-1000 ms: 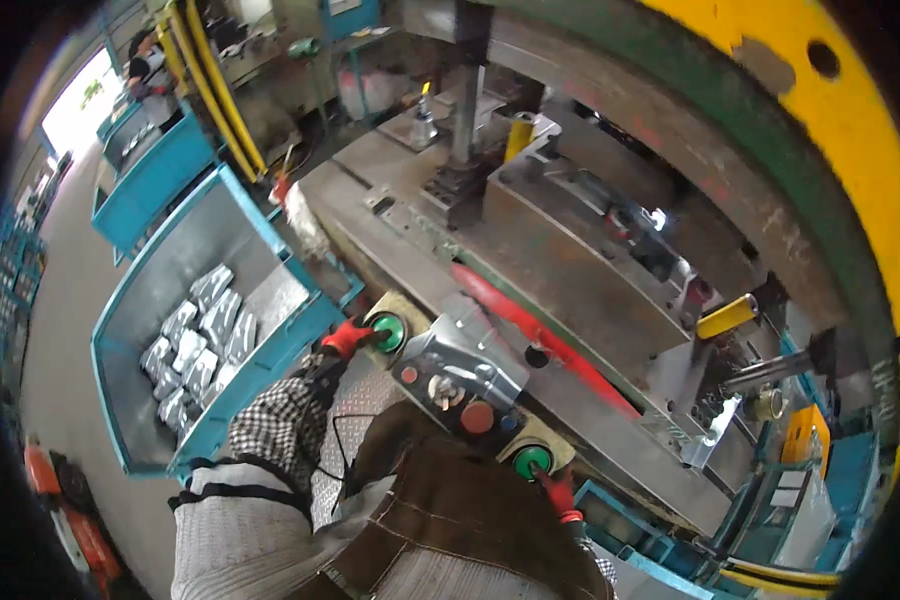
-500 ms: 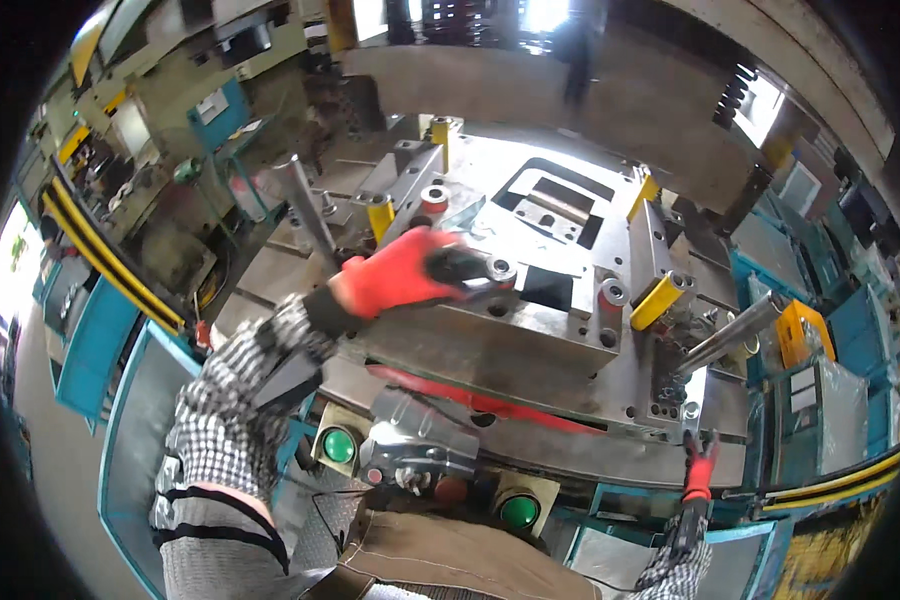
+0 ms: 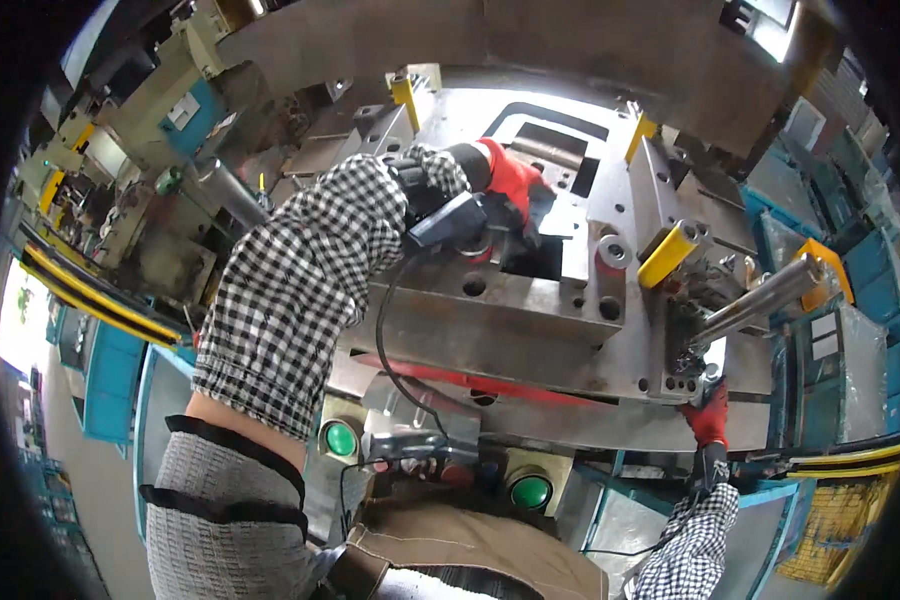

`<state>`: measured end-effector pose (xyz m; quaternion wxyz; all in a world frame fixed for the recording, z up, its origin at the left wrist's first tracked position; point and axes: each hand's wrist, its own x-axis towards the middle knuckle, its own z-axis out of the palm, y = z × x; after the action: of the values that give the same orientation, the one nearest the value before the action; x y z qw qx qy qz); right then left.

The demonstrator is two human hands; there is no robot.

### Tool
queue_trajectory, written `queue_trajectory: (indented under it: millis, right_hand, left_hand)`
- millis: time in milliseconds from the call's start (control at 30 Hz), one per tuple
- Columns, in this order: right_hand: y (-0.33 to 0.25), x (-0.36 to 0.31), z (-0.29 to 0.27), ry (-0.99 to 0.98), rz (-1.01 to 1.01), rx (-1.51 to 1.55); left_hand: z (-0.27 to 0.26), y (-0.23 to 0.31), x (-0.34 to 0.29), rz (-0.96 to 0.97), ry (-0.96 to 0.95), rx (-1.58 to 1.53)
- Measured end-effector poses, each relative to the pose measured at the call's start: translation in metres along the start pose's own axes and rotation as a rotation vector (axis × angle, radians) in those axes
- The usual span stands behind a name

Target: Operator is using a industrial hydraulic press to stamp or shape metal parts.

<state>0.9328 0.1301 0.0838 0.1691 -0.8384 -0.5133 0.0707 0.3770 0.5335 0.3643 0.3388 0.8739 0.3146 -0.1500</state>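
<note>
Reaching step, I judge. Left hand (image 3: 518, 190) over the metal block (image 3: 540, 312) on the table (image 3: 620, 422), angled down; can't tell whether grasping. Right hand (image 3: 708, 415) at table's front edge, just beside a shiny piece (image 3: 715, 357); grip also unclear. Next move calls for clearance around block.

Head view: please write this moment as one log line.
left hand: over die | right hand: at shiny metal piece, grip unclear | green buttons: untouched

Left glove (image 3: 511, 186): red, dark fingertips. Right glove (image 3: 710, 420): red. Checked sleeves (image 3: 290, 265): black and white. Grey knit sleeve (image 3: 225, 472): ribbed, black bands. Left wrist: dark box (image 3: 449, 222), black cable (image 3: 381, 335). Apron (image 3: 460, 536): brown, pale stitching.
</note>
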Motion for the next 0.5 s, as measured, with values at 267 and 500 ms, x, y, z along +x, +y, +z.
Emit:
queue_trajectory:
  millis: [267,500]
  right_hand:
    - [0.004,-0.004,-0.013,0.049,-0.062,-0.017]
    - [0.027,-0.004,-0.013,0.03,-0.098,0.022]
  left_hand:
    - [0.018,0.075,-0.076,0.294,0.705,0.639]
    - [0.115,0.172,-0.246,0.424,0.606,0.645]
